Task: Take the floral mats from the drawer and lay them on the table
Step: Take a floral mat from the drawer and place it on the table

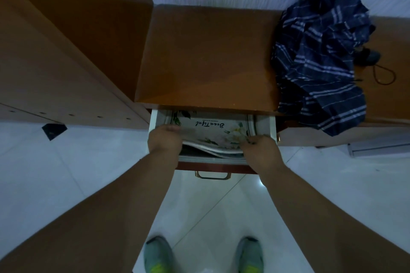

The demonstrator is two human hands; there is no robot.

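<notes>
Both hands in the open drawer (153, 126), lifting floral mats (213, 131).

Left hand (165, 139) and right hand (259, 147) gripping opposite ends of the stack; long axis left-right, near edge raised, printed lettering upside down, beside a folded plaid umbrella (319, 55).

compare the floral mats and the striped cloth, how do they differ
The floral mats are pale with flower prints; the striped cloth is dark blue with light stripes. The mats lie stacked in the open drawer, gripped by both hands; the cloth sits crumpled and untouched on the cabinet top.
</notes>
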